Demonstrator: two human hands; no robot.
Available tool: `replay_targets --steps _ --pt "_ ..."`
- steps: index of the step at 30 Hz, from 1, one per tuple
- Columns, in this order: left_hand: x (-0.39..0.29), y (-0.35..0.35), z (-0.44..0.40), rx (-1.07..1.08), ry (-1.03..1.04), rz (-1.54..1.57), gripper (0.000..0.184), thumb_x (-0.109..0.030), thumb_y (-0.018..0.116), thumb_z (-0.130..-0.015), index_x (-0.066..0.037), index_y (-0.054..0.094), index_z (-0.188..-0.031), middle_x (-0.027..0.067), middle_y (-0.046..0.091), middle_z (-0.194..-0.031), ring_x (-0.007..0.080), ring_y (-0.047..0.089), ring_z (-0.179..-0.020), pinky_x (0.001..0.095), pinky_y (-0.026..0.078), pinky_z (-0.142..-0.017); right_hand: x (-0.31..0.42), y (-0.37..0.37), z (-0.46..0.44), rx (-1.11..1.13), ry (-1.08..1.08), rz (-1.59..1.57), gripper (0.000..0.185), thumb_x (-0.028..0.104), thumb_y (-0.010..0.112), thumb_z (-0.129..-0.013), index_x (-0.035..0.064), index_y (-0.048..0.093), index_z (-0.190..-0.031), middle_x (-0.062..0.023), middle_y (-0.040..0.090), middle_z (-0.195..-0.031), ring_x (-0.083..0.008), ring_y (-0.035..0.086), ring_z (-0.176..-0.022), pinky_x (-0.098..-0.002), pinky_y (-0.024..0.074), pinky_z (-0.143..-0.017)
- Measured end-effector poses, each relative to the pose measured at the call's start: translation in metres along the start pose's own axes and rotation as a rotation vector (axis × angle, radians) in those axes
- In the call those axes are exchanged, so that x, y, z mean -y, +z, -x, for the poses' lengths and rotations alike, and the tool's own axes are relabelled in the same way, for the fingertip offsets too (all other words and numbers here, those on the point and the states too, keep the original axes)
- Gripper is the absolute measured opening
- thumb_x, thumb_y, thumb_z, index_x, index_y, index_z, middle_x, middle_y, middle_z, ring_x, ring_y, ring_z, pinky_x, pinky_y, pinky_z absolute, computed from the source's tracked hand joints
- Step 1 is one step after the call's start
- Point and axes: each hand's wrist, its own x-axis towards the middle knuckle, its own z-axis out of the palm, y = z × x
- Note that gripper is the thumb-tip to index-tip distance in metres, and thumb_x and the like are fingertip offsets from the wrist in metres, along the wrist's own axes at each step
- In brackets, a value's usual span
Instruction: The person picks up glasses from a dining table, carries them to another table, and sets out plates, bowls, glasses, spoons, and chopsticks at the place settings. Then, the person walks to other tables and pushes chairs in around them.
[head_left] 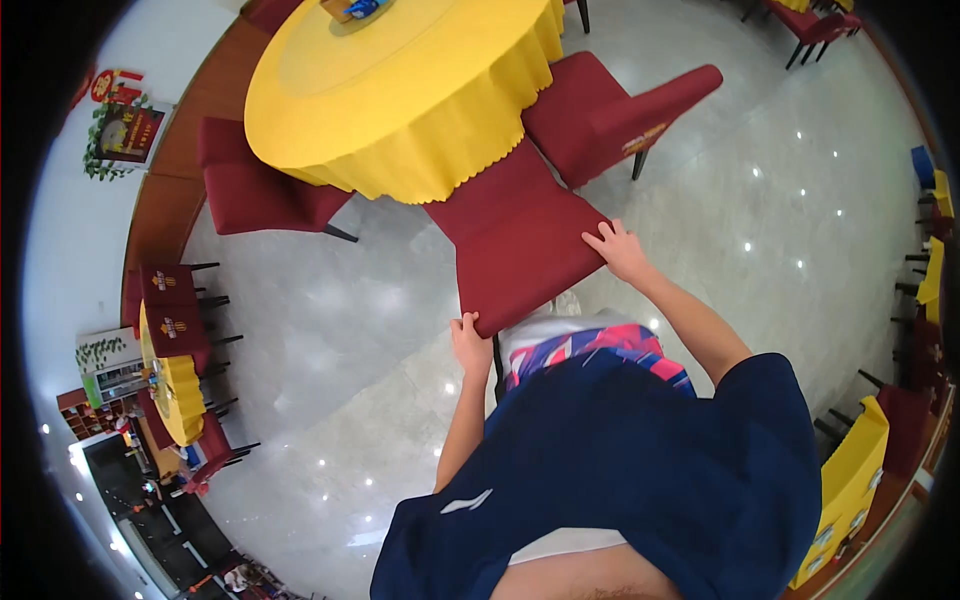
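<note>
A dark red covered chair (530,240) stands in front of me, its seat reaching to the edge of the round table with a yellow cloth (420,110). My left hand (470,343) grips the near left corner of its backrest, fingers bent over the edge. At the backrest's right corner, my right hand (617,250) holds on with its fingertips on the red cover and its thumb side partly hidden. Both hands touch only this chair.
Another red chair (620,120) is close on the right, and one more (260,190) sits at the table's left. Further tables and chairs line the left wall; a yellow-covered table (850,490) is at the lower right. The floor (330,300) is shiny grey tile.
</note>
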Motion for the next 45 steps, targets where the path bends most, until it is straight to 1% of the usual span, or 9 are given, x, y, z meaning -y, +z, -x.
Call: replay_targets --steps 5,9,14,17,26,34,37,42,45 --pt "0.003 0.011 0.026 -0.026 -0.01 0.047 0.036 0.001 0.063 -0.07 -0.01 0.059 -0.104 0.0154 0.051 -0.099 0.0371 0.054 -0.094 0.0417 0.045 -0.083 0.002 0.0 0.03 -0.114 0.022 -0.015 0.049 0.008 0.062 -0.073 0.0222 0.059 -0.119 -0.0068 0.05 -0.106 -0.0285 0.05 -0.101 -0.0395 0.0506 -0.066" --pt "0.002 0.001 0.037 -0.027 -0.07 0.049 0.037 0.001 0.067 -0.069 -0.009 0.059 -0.104 0.0155 0.051 -0.1 0.0371 0.054 -0.094 0.0413 0.045 -0.083 0.002 -0.01 0.038 -0.156 -0.012 -0.105 0.051 0.007 0.062 -0.071 0.0219 0.059 -0.12 -0.0068 0.051 -0.105 -0.0285 0.05 -0.099 -0.0391 0.0505 -0.066" --pt "0.008 -0.02 0.024 -0.03 0.052 0.032 0.045 -0.005 0.079 -0.064 -0.009 0.061 -0.105 0.0149 0.053 -0.101 0.036 0.056 -0.096 0.0411 0.047 -0.083 0.004 -0.033 0.036 -0.134 -0.018 -0.155 0.05 0.006 0.063 -0.069 0.0212 0.061 -0.117 -0.007 0.051 -0.104 -0.0286 0.05 -0.097 -0.0387 0.0506 -0.066" --pt "0.012 -0.039 0.009 -0.019 0.153 -0.011 0.047 -0.008 0.079 -0.065 -0.011 0.062 -0.109 0.014 0.056 -0.099 0.0349 0.058 -0.093 0.0402 0.048 -0.081 0.004 -0.045 0.027 -0.252 0.008 -0.231 0.048 0.006 0.064 -0.069 0.021 0.063 -0.114 -0.0054 0.052 -0.101 -0.0285 0.05 -0.097 -0.0386 0.0511 -0.066" --pt "-0.011 -0.077 -0.057 0.096 0.228 -0.085 0.051 -0.016 0.084 -0.062 -0.008 0.061 -0.107 0.0137 0.057 -0.098 0.0348 0.059 -0.092 0.041 0.048 -0.079 -0.009 -0.054 -0.033 -0.26 0.003 -0.215 0.049 0.006 0.068 -0.065 0.0236 0.063 -0.11 -0.0041 0.053 -0.105 -0.0295 0.05 -0.101 -0.0395 0.0519 -0.07" --pt "-0.026 -0.077 -0.122 0.083 0.208 -0.034 0.047 -0.015 0.084 -0.06 -0.004 0.062 -0.1 0.0165 0.062 -0.097 0.0357 0.059 -0.092 0.042 0.047 -0.08 -0.028 -0.067 -0.115 -0.042 0.042 -0.117 0.046 0.008 0.066 -0.071 0.0239 0.059 -0.114 -0.0068 0.052 -0.116 -0.0318 0.05 -0.107 -0.042 0.052 -0.074" --pt "-0.03 -0.084 -0.122 0.163 0.182 -0.099 0.05 -0.021 0.085 -0.061 -0.005 0.061 -0.101 0.0151 0.064 -0.096 0.0336 0.061 -0.092 0.0403 0.048 -0.08 -0.025 -0.067 -0.12 0.02 0.055 -0.093 0.048 0.008 0.066 -0.072 0.0238 0.058 -0.116 -0.0082 0.051 -0.119 -0.0326 0.05 -0.107 -0.0433 0.0515 -0.074" --pt "-0.031 -0.064 -0.114 0.079 0.148 0.034 0.06 -0.018 0.084 -0.062 -0.011 0.058 -0.116 0.0152 0.065 -0.101 0.0352 0.06 -0.1 0.0414 0.048 -0.084 -0.03 -0.056 -0.109 -0.019 0.082 -0.118 0.054 0.007 0.065 -0.071 0.0239 0.054 -0.121 -0.0084 0.05 -0.119 -0.0328 0.05 -0.105 -0.045 0.0502 -0.076" --pt "-0.026 -0.073 -0.125 0.186 0.121 0.071 0.066 -0.02 0.084 -0.062 -0.012 0.056 -0.122 0.0154 0.065 -0.108 0.0345 0.061 -0.103 0.0411 0.049 -0.085 -0.021 -0.056 -0.116 -0.002 0.154 -0.106 0.054 0.006 0.066 -0.071 0.0222 0.053 -0.121 -0.0085 0.05 -0.118 -0.0325 0.051 -0.106 -0.0451 0.0494 -0.077"
